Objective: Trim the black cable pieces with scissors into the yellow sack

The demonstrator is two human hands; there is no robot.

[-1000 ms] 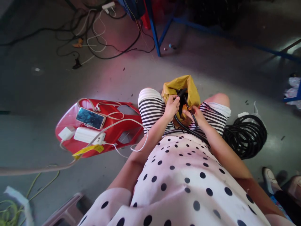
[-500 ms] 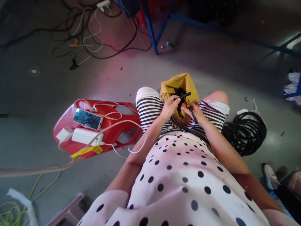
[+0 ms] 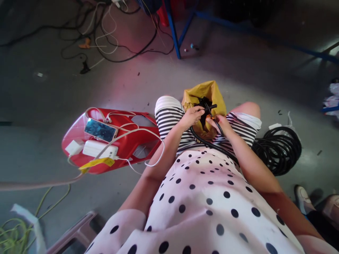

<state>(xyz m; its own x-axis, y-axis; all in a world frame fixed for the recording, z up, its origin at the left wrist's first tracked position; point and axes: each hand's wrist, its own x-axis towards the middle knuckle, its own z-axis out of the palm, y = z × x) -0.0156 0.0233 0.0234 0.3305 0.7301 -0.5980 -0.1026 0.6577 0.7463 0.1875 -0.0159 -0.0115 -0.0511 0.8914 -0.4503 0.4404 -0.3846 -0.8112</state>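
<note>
Two hands work one black cable (image 3: 209, 145) over the yellow bag (image 3: 205, 91), which the knees (image 3: 246, 107) clamp upright: left hand (image 3: 192, 116) pinches its end, right hand (image 3: 221, 123) grips just behind; slack evidently feeds from the floor coil (image 3: 278, 150)

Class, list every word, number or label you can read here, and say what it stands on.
No text is readable.
Yellow tag on the red stool: print too blurred.
Phone screen: only glare.
Black cable held by the left hand and right hand: no marking visible.
</note>
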